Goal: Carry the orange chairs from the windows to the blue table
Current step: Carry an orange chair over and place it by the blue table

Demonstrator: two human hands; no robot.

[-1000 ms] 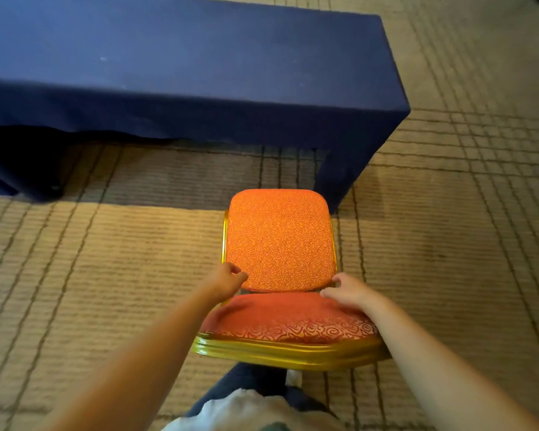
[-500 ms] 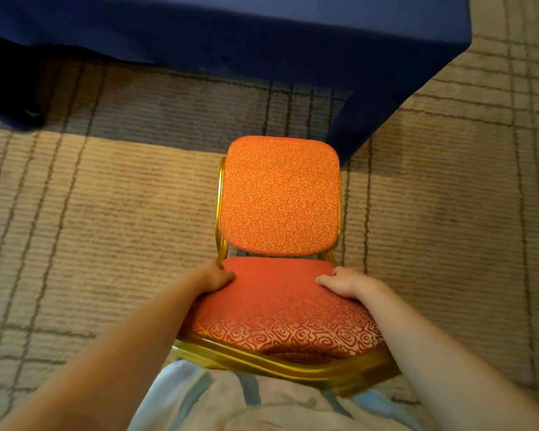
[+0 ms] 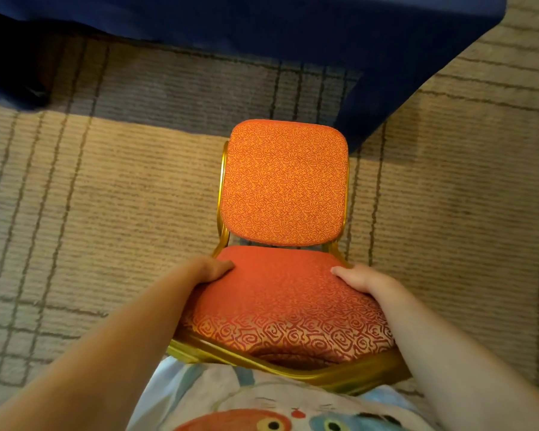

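Near the blue table's [image 3: 386, 42] right corner: orange chair [image 3: 285, 185], backrest tipped far, left hand [image 3: 210, 269] and right hand [image 3: 363, 279] each closed around its seat sides, apparently to carry it level.

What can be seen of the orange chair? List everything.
The orange upholstered chair with a gold metal frame has a rounded-square backrest and a padded seat, both in swirl-patterned fabric, the seat redder. It faces the person, backrest toward the blue-draped table, above striped beige carpet. The left hand and right hand grip the seat's rear corners. Its front rail sits against the person's printed shirt. Legs are hidden.
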